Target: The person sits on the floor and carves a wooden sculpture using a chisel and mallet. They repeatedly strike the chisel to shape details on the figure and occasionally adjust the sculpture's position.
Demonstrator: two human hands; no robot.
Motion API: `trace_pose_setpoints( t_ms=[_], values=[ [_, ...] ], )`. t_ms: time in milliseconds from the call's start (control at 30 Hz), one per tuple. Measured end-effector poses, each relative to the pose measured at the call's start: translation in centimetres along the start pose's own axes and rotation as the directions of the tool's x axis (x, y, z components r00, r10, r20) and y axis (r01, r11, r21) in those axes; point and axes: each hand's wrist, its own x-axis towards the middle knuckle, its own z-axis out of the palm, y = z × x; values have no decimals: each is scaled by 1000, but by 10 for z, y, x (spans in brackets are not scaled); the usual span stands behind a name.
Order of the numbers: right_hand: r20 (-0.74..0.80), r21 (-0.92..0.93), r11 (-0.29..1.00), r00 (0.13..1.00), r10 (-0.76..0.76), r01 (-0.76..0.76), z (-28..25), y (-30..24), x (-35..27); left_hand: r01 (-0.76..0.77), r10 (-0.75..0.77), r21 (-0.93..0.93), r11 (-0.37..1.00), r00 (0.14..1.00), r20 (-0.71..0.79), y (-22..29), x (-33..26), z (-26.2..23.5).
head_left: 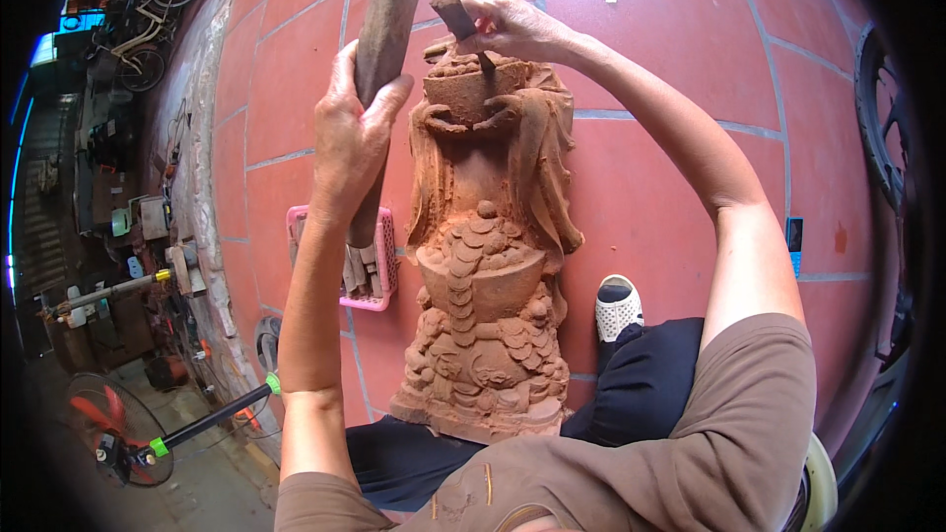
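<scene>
Between my legs a reddish-brown carved wooden statue [476,281] lies on the floor. Its robed figure holds a heaped bowl, with rows of coins and another bowl carved lower down. My left hand [357,133] is closed around a long wooden mallet [392,10], raised left of the statue's upper part. In my right hand [512,28] is a chisel [453,16], gripped between thumb and fingers. The chisel's dark blade points down at the heaped bowl; whether its edge touches the wood I cannot tell. Reddish dust and crumbs cover the carving.
A pink plastic basket [386,288] of several chisels stands left of the statue. A standing fan [118,429], a bicycle [158,15] and workshop clutter line the far left. A dark wheel [880,118] is at the right edge; a phone-like object [794,246] lies near it.
</scene>
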Motion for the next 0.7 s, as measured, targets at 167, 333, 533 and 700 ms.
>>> trace_pose_setpoints(
  t_ms=[167,333,533,700],
  values=[
    [5,33,999,1000,-23,22,0,1,-1,9,-12,42,999,997,75,5,4,-10],
    [61,-88,996,998,-23,28,-4,2,0,-28,24,118,993,999,38,-1,-4,-2],
    [-99,-82,994,993,64,-72,-14,15,-3,156,-146,-146,977,986,75,13,-9,-11],
    [-141,104,953,944,297,-284,-27,7,-3,194,-183,-349,917,981,64,-8,-16,-13]
  ],
)
